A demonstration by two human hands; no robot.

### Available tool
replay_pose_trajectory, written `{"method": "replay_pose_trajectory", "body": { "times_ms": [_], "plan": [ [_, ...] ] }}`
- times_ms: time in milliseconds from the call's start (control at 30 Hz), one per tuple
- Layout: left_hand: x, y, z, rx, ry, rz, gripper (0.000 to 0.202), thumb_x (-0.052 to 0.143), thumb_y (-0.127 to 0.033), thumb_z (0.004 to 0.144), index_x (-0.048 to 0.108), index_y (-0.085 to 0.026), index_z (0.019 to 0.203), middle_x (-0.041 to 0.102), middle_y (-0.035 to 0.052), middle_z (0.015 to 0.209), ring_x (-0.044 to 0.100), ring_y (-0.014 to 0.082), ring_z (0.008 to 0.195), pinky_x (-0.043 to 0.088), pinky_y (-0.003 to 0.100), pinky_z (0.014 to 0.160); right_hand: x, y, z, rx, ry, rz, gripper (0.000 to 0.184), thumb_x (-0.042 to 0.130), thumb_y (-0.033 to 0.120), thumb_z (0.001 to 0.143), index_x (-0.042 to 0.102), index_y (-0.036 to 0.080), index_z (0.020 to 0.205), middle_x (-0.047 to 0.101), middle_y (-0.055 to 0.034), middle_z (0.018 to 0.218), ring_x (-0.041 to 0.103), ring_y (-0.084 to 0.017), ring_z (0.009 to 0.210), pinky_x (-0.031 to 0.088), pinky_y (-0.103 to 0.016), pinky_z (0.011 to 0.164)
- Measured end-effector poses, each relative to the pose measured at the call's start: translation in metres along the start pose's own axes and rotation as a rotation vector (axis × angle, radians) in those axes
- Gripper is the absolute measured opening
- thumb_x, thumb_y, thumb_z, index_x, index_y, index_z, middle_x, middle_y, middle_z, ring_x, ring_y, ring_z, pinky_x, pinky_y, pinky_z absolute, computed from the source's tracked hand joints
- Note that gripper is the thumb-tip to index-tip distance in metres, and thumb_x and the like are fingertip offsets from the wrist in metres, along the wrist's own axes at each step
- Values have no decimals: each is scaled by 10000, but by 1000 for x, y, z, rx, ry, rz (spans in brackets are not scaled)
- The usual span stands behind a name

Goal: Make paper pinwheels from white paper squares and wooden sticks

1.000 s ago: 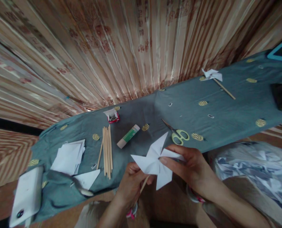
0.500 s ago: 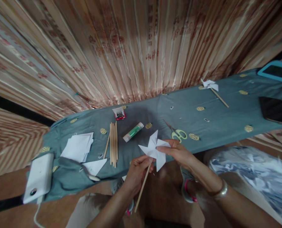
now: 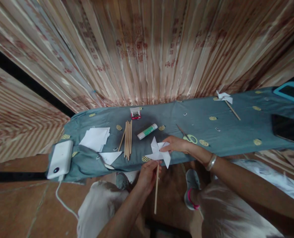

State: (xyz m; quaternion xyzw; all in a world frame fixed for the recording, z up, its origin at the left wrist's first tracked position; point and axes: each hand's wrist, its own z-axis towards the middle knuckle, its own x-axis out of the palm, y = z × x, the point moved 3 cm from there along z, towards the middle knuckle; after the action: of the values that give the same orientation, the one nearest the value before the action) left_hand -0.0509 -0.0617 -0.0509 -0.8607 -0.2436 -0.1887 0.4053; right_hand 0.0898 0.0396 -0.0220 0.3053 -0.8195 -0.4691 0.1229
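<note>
A white paper pinwheel (image 3: 157,152) is held over the table's front edge. Its wooden stick (image 3: 156,191) hangs down below it. My left hand (image 3: 148,173) is closed round the upper end of the stick, just under the paper blades. On the blades' right side, my right hand (image 3: 174,144) has its fingers at the pinwheel's centre and right blade. Whatever joins paper to stick is covered by the fingers. Behind the right hand lie the green-handled scissors (image 3: 190,138). A glue stick (image 3: 147,131) lies beyond the pinwheel.
Wooden sticks (image 3: 128,140), a small box of metal pins (image 3: 135,113), a paper stack (image 3: 96,138) and a folded paper triangle (image 3: 110,156) are on the left. A white device (image 3: 60,158) has a cable. Another pinwheel (image 3: 225,97), a phone (image 3: 285,128) and a blue-framed tablet (image 3: 291,91) are on the right.
The view has shifted, so the table's things appear further right. The stick now hangs more nearly upright. Both hands keep their hold on the pinwheel.
</note>
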Motion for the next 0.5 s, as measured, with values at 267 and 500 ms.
{"method": "replay_pose_trajectory", "body": {
  "times_ms": [267,500],
  "plan": [
    [-5,22,-2,-20,-82,-120,276,878,-240,463,699,-104,623,622,8,570,514,62,499,390,185,500,0,11,20,2,79,-434,175,776,224,581,642,135,512,553,39,436,488,-94,448,376,-212,459],
    [-5,32,3,-38,-104,-163,312,887,-247,434,703,-78,621,634,33,574,537,76,523,399,210,528,0,23,31,-81,45,-746,172,796,161,574,646,147,492,553,43,456,619,-130,610,413,-203,559]
  ]
}}
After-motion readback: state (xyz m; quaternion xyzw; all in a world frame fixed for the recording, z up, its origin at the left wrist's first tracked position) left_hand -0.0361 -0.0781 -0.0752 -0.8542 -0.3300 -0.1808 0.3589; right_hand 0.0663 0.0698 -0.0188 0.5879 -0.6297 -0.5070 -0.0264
